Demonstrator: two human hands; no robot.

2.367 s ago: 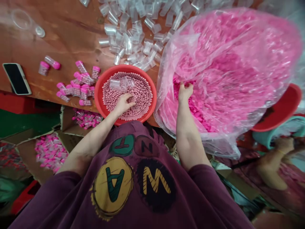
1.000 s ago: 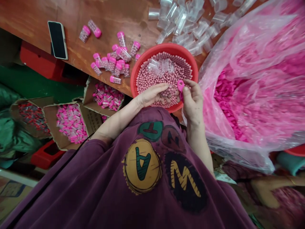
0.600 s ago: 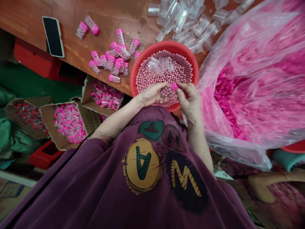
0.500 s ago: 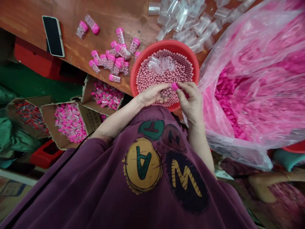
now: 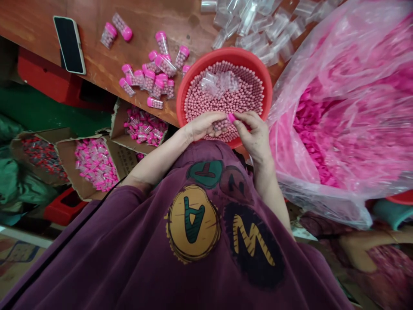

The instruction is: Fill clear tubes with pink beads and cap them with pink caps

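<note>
My left hand [image 5: 206, 125] is closed round a small clear bottle [image 5: 220, 125] filled with pink beads, above the near side of a red basin [image 5: 268, 92]. Between the fingertips of my right hand [image 5: 254, 131] is a bright pink cap [image 5: 231, 117], at the mouth of the bottle. Whether the cap is fully seated I cannot tell. Pink beads [image 5: 209, 103] fill much of the basin, with several clear empty bottles [image 5: 219, 83] lying on them.
Filled pink-capped bottles [image 5: 149, 79] lie left of the basin, near a phone [image 5: 69, 45]. Clear empty containers [image 5: 258, 26] are heaped behind. A plastic bag [image 5: 355, 107] of pink caps bulges at right. Cardboard boxes [image 5: 121, 157] of bottles stand lower left. Another person's arm [image 5: 364, 249] shows lower right.
My right hand and the pink cap have shifted slightly left, closer to my left hand and the bottle. The whole view has moved a little.
</note>
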